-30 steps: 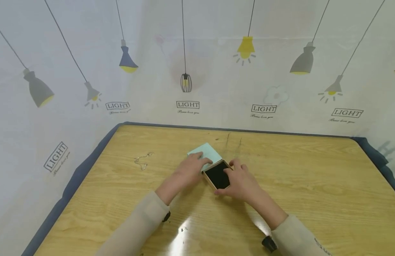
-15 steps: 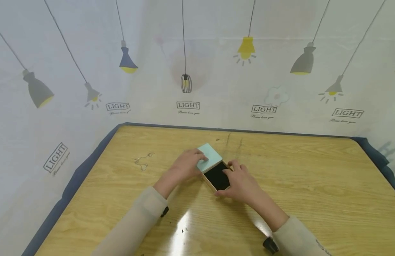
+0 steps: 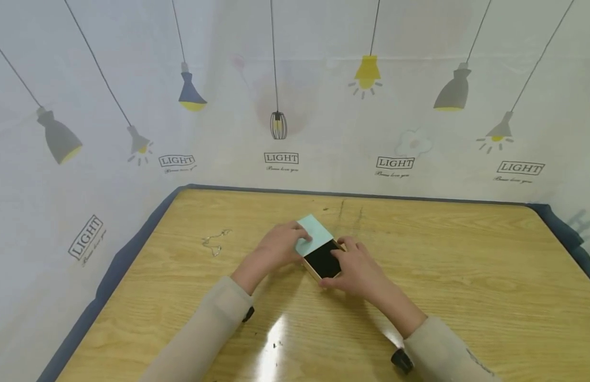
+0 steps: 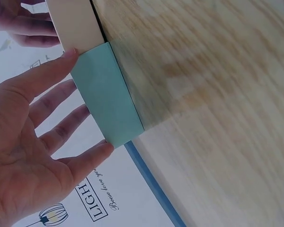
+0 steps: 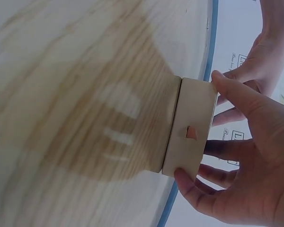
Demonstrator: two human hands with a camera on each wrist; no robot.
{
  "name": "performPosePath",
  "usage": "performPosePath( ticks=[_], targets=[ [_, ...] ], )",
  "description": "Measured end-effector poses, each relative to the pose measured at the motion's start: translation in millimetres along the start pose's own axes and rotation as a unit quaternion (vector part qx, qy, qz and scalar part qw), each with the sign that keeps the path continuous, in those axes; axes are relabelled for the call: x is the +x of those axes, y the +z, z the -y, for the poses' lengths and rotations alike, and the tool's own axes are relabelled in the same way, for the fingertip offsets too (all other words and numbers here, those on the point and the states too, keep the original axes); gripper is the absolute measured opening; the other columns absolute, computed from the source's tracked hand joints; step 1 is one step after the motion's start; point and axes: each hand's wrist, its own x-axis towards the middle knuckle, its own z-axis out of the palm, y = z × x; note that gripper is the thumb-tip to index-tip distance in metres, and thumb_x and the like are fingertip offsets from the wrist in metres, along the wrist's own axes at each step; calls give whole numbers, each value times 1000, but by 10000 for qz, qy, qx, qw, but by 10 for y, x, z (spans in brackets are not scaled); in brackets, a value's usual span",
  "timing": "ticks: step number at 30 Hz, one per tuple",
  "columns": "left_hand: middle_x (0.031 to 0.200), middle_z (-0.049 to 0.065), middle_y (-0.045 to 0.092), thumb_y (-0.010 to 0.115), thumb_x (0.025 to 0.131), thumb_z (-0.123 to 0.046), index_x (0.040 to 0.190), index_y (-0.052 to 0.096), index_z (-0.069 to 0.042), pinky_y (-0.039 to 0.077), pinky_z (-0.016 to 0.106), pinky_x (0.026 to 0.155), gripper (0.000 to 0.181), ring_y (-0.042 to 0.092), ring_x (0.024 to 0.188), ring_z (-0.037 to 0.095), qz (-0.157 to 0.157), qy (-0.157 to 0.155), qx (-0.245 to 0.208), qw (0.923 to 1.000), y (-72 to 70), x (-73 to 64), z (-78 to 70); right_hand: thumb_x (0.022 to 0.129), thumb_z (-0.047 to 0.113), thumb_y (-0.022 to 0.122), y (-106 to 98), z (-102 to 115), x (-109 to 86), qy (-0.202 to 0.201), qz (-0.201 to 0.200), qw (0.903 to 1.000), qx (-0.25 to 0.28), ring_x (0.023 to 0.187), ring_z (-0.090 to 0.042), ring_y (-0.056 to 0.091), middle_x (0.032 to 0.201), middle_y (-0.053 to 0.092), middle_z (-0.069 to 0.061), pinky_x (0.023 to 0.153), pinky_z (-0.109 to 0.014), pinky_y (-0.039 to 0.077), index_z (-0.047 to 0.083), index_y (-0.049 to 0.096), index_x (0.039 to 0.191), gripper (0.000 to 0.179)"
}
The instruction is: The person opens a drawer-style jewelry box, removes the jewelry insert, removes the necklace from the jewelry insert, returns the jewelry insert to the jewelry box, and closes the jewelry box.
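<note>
A small drawer-style box lies on the table, in two parts. My left hand (image 3: 277,247) grips its teal sleeve (image 3: 315,233) by the sides, thumb near the edge facing the tray. Opposite, my right hand (image 3: 361,269) holds the cream tray (image 5: 189,125), with thumb and fingers at its ends. A black pad (image 3: 323,261) fills the tray, and the index finger rests over it in the head view. The tray's end meets the sleeve's mouth, and its rim there is hidden. A small notch shows in the tray's front wall in the right wrist view.
A thin silver chain necklace (image 3: 214,243) lies on the wooden table (image 3: 467,286), left of the box. Small dark specks dot the near tabletop. A light curtain (image 3: 323,95) printed with lamps hangs behind the table's dark-edged far side.
My left hand has shifted left on the sleeve, exposing more teal. The sleeve's mouth now covers the tray rim that showed earlier. My right hand stays nearly in place.
</note>
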Motion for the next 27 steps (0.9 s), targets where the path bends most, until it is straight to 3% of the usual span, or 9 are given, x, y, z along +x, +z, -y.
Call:
performPosePath(
  ticks=[9, 12, 17, 21, 27],
  targets=[
    [139, 3, 57, 85, 80, -25, 129, 66, -19, 47, 40, 111, 53, 55, 127, 28, 72, -88, -164, 9998, 13, 15, 5, 74, 45, 86, -30, -62, 35, -133, -98, 9982, 569, 119, -41, 51, 137, 51, -21, 97, -52, 51, 2, 57, 127, 74],
    [138, 4, 58, 85, 79, -24, 128, 67, -18, 47, 39, 111, 53, 56, 127, 28, 51, -80, -190, 9998, 12, 18, 7, 74, 37, 88, -57, -110, 27, -223, -60, 9975, 664, 118, -39, 54, 134, 54, -21, 98, -52, 51, 0, 50, 134, 80],
    [138, 5, 59, 86, 79, -23, 127, 68, -17, 47, 40, 110, 52, 56, 126, 29, 10, -90, -209, 9997, 14, -1, 17, 77, 32, 86, -69, -107, 29, 21, 85, 9982, 589, 119, -37, 58, 137, 56, -23, 98, -51, 53, -3, 41, 144, 89],
    [139, 4, 58, 85, 79, -22, 128, 67, -18, 47, 40, 110, 52, 56, 127, 29, 18, -102, -256, 9996, 12, -12, 21, 77, 32, 87, -74, -75, 40, 167, 100, 9983, 548, 113, -34, 61, 132, 60, -21, 94, -48, 55, -4, 45, 142, 85],
    [140, 4, 57, 85, 80, -24, 128, 67, -19, 47, 42, 110, 52, 55, 127, 30, 40, -98, -323, 9994, 7, -14, 32, 78, 27, 86, -60, -52, 67, 13, -203, 9993, 319, 105, -32, 65, 120, 67, -20, 90, -48, 56, -4, 56, 131, 69]
  ],
)
